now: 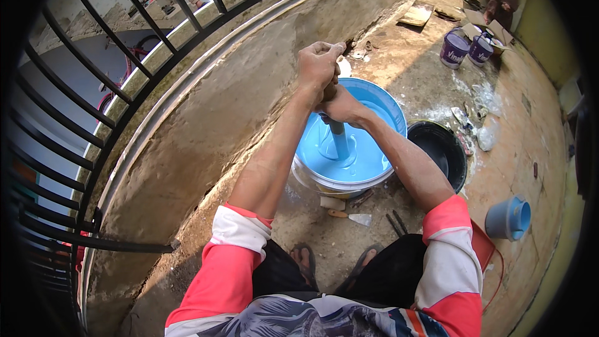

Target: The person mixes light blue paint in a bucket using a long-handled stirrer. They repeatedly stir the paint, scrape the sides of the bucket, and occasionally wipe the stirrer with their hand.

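A large bucket [399, 118] of light blue paint [368, 159] stands on the ground in front of my feet. Both of my hands are wrapped around a thick stick [340, 140] above it, one over the other. My left hand [319, 67] is closed on the upper end, and my right hand [344, 106] grips just below. The stick's lower end is coated blue and stands in the paint, so its tip is hidden. Ripples ring the stick on the paint's surface.
A black tub [458, 153] sits right of the bucket, a small blue pail [508, 218] farther right. A scraper [359, 218] lies near my feet. Two purple paint pails [454, 48] stand at the far right. A wall [206, 131] with black railings [134, 100] runs along the left; people are beyond.
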Tool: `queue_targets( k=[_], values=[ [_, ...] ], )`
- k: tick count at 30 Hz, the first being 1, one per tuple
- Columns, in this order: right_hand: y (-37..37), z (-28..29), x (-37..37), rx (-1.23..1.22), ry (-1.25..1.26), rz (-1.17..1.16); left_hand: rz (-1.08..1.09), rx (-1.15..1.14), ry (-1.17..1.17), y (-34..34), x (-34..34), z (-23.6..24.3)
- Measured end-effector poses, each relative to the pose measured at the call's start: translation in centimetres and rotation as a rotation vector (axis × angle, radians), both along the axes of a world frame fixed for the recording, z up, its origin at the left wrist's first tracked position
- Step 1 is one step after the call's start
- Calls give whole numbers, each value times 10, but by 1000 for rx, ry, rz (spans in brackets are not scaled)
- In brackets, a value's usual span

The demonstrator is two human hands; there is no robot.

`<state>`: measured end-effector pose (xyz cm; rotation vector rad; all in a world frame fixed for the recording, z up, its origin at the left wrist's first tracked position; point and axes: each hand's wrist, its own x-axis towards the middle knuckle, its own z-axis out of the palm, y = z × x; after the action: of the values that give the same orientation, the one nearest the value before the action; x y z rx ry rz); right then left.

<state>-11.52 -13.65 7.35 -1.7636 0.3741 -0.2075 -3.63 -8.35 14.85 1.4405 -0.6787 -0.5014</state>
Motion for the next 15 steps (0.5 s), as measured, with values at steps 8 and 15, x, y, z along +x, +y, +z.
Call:
queue_targets(
  k=[8, 15],
  values=[
    [-12, -11, 26, -434, -504, -263, -50, -312, -337, -3, -10, -2],
    [-4, 15, -4, 43, 68, -12, -4, 27, -142, -10, -4, 7]
  ],
)
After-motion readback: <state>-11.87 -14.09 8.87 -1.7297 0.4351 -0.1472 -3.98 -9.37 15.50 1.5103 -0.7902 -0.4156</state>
